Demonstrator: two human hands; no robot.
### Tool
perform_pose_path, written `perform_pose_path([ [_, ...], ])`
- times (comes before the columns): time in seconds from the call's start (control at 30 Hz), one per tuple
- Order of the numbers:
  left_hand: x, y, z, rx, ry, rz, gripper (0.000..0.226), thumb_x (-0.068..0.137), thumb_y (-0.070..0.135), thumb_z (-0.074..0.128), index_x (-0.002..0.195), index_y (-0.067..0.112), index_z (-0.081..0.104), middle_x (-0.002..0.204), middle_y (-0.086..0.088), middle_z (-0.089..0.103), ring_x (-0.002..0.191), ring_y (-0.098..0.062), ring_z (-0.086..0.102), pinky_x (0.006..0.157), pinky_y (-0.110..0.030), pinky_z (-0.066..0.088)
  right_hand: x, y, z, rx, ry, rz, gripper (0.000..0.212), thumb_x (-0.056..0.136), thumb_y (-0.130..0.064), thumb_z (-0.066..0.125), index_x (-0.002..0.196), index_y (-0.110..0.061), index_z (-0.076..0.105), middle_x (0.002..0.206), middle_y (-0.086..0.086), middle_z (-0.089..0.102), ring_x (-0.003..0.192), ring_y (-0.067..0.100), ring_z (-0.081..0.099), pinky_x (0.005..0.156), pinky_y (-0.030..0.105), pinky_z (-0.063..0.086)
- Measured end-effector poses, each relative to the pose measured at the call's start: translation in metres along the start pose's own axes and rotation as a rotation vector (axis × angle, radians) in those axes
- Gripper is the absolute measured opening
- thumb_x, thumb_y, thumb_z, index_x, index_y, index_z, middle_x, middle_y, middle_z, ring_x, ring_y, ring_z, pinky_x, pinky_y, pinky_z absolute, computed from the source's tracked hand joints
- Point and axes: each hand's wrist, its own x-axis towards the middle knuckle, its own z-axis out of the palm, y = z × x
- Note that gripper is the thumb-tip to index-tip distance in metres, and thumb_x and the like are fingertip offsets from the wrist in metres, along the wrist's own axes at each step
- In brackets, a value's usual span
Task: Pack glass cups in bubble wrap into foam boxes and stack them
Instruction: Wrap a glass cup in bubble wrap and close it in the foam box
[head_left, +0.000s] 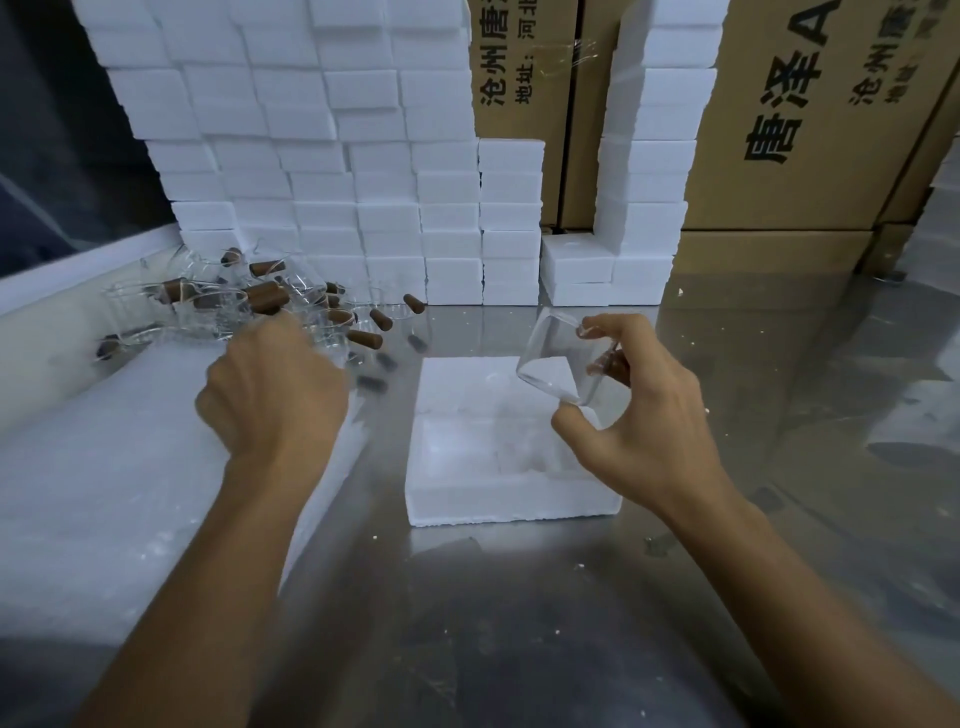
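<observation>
Clear glass cup (563, 358) tilted in right hand (644, 415), over open white foam box (498, 499)

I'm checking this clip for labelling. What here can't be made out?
- Head view: left hand fingertips, hidden behind its own knuckles at the cup pile.
- Open foam box contents: washed out white.
- Cardboard cartons print: cut off by the frame edge.
</observation>
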Motion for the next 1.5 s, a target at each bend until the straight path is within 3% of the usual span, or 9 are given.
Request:
perform_pose_path([
  [0.2, 0.005, -0.008, 0.005, 0.1, -0.189, -0.125, 0.015, 0.084, 0.011, 0.069, 0.09, 0.001, 0.061, 0.109, -0.022, 0.06, 0.1, -0.047, 0.058, 0.072, -0.04, 0.035, -0.002, -0.001, 0.003, 0.057, 0.086, 0.062, 0.054, 0.074, -0.038, 0.083, 0.113, -0.023, 0.049, 0.093, -0.015, 0.061, 0.074, 0.007, 0.058, 0.064, 0.009, 0.043],
  [0.43, 0.002, -0.004, 0.003, 0.102, -0.141, -0.026, 0.023, 0.086, 0.004, 0.067, 0.108, -0.001, 0.06, 0.117, -0.024, 0.058, 0.107, -0.046, 0.055, 0.077, -0.046, 0.042, -0.001, -0.002, 0.003, 0.046, 0.073, 0.111, 0.053, 0.074, -0.053, 0.08, 0.104, -0.027, 0.045, 0.084, -0.015, 0.058, 0.069, 0.012, 0.058, 0.057, 0.023, 0.047],
  [0.67, -0.022, 0.034, -0.007, -0.533, 0.194, 0.503, 0.014, 0.092, -0.003, 0.042, 0.093, 0.01, 0.046, 0.085, -0.007, 0.048, 0.079, -0.027, 0.045, 0.063, -0.038, 0.03, 0.0, -0.005, 0.003, 0.151, 0.109, 0.195, 0.051, 0.073, -0.056, 0.077, 0.1, -0.025, 0.046, 0.073, -0.008, 0.059, 0.065, 0.013, 0.056, 0.054, 0.02, 0.046],
  [0.87, -0.058, 0.053, 0.001, -0.45, 0.121, 0.861, 0.033, 0.076, -0.018, 0.051, 0.093, 0.002, 0.07, 0.086, -0.015, 0.06, 0.082, -0.035, 0.06, 0.046, -0.044, 0.049, 0.004, -0.008, 0.0, 0.497, 0.168, 0.469, 0.046, 0.075, -0.051, 0.078, 0.087, -0.022, 0.044, 0.083, -0.003, 0.064, 0.069, 0.025, 0.065, 0.056, 0.031, 0.053],
  [0.97, -0.064, 0.052, 0.004, -0.503, 0.042, 0.812, 0.015, 0.081, 0.006, 0.055, 0.078, 0.005, 0.07, 0.079, -0.007, 0.064, 0.077, -0.029, 0.059, 0.052, -0.04, 0.05, 0.009, -0.009, -0.005, 0.729, 0.162, 0.64, 0.049, 0.075, -0.048, 0.081, 0.089, -0.018, 0.046, 0.085, -0.004, 0.067, 0.059, 0.014, 0.065, 0.048, 0.019, 0.042],
  [1.1, -0.067, 0.057, 0.0, -0.568, -0.064, 0.482, 0.042, 0.084, 0.044, 0.068, 0.057, 0.012, 0.064, 0.059, 0.005, 0.058, 0.06, -0.021, 0.054, 0.058, -0.03, 0.043, 0.014, -0.015, -0.01, 0.972, 0.151, 0.825, 0.07, 0.058, -0.057, 0.087, 0.107, -0.013, 0.062, 0.093, 0.0, 0.076, 0.056, 0.007, 0.063, 0.044, 0.021, 0.039],
  [1.2, -0.063, 0.056, -0.002, -0.463, -0.183, 0.329, 0.027, 0.079, 0.026, 0.08, 0.065, 0.017, 0.058, 0.067, 0.005, 0.062, 0.071, -0.026, 0.059, 0.064, -0.033, 0.044, 0.014, -0.016, -0.011, 1.101, 0.178, 0.846, 0.067, 0.054, -0.055, 0.083, 0.105, -0.019, 0.059, 0.094, -0.004, 0.078, 0.057, 0.007, 0.063, 0.042, 0.018, 0.036],
  [1.37, -0.062, 0.057, -0.006, -0.449, -0.214, 0.423, 0.026, 0.079, -0.014, 0.059, 0.077, 0.01, 0.05, 0.075, -0.005, 0.057, 0.071, -0.031, 0.056, 0.063, -0.042, 0.045, 0.015, -0.012, -0.013, 1.241, 0.142, 0.823, 0.06, 0.051, -0.058, 0.075, 0.084, -0.018, 0.047, 0.115, 0.005, 0.072, 0.059, 0.008, 0.06, 0.042, 0.017, 0.037],
  [1.5, -0.068, 0.061, -0.005, -0.404, -0.214, 0.469, 0.035, 0.078, -0.016, 0.052, 0.087, 0.013, 0.07, 0.098, -0.006, 0.065, 0.087, -0.031, 0.061, 0.07, -0.034, 0.039, 0.014, -0.011, -0.012, 1.286, 0.06, 0.871, 0.049, 0.07, -0.057, 0.07, 0.084, -0.012, 0.057, 0.099, 0.006, 0.062, 0.06, 0.009, 0.058, 0.047, 0.018, 0.044],
])
